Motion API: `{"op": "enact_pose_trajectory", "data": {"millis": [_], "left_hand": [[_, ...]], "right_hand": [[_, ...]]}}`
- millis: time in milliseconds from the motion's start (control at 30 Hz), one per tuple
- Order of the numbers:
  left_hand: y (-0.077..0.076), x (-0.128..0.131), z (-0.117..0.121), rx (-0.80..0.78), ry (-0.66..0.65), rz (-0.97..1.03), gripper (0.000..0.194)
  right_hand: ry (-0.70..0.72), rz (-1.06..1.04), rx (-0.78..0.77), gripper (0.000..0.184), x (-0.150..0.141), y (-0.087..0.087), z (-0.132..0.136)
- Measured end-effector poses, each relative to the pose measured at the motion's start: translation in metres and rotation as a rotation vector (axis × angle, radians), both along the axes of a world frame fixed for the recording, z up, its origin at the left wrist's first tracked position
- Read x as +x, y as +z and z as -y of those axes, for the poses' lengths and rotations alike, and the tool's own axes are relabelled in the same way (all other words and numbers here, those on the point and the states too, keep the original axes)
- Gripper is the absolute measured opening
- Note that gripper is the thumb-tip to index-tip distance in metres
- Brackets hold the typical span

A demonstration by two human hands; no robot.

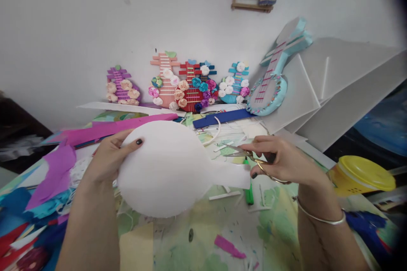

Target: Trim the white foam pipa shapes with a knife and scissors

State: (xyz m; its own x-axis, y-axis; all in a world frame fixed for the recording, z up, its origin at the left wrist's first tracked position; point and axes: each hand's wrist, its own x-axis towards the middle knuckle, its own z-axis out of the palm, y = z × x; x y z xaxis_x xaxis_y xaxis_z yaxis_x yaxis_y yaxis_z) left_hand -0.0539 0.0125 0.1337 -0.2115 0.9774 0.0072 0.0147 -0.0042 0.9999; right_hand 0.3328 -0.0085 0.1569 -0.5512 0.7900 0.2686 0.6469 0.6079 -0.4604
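My left hand [116, 154] pinches the left edge of a white board cut-out [165, 169], its thumb lying on the front face. The cut-out has a broad rounded body that narrows to a short neck on the right. In my right hand [275, 159] is a pair of scissors [254, 159], fingers in the gold-coloured handles. Its blades point left, just above the neck, and look slightly apart. Behind the neck a green marker or cutter [249, 192] lies partly hidden on the table. White offcut strips [224, 196] are scattered close by.
Several flower-trimmed paper lutes [192, 89] lean along the wall, with a larger light-blue one [270, 89] to their right. White boards [337, 80] stand at the right, above a yellow-lidded tub [362, 173]. Coloured paper [57, 173] piles up at the left; a pink scrap [229, 246] lies in front.
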Motion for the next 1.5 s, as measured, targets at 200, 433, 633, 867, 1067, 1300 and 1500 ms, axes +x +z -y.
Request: {"op": "enact_pose_trajectory", "data": {"millis": [200, 433, 633, 867, 1067, 1300, 1500], "left_hand": [[0.003, -0.002, 0.002, -0.149, -0.071, -0.03, 0.067], [0.002, -0.001, 0.003, -0.19, -0.151, -0.024, 0.067], [0.002, -0.002, 0.002, -0.195, -0.109, -0.023, 0.072], [0.001, -0.001, 0.001, -0.194, -0.129, -0.011, 0.069], [0.001, -0.002, 0.001, -0.174, -0.122, -0.007, 0.067], [0.0, -0.001, 0.001, -0.161, -0.1, -0.011, 0.068], [0.001, 0.002, 0.0, -0.175, -0.121, -0.002, 0.065]], "right_hand": [[0.022, 0.206, 0.054, 0.047, -0.004, 0.004, 0.007], [0.092, 0.196, -0.028, 0.036, -0.002, 0.002, 0.003], [0.111, 0.157, -0.015, 0.034, -0.004, -0.001, 0.0], [0.145, 0.135, -0.055, 0.037, -0.004, -0.005, -0.002], [0.127, 0.128, -0.048, 0.035, -0.005, -0.008, -0.005], [0.126, 0.102, -0.065, 0.034, -0.006, -0.01, -0.006], [0.108, 0.134, -0.04, 0.033, -0.008, -0.01, -0.007]]}}
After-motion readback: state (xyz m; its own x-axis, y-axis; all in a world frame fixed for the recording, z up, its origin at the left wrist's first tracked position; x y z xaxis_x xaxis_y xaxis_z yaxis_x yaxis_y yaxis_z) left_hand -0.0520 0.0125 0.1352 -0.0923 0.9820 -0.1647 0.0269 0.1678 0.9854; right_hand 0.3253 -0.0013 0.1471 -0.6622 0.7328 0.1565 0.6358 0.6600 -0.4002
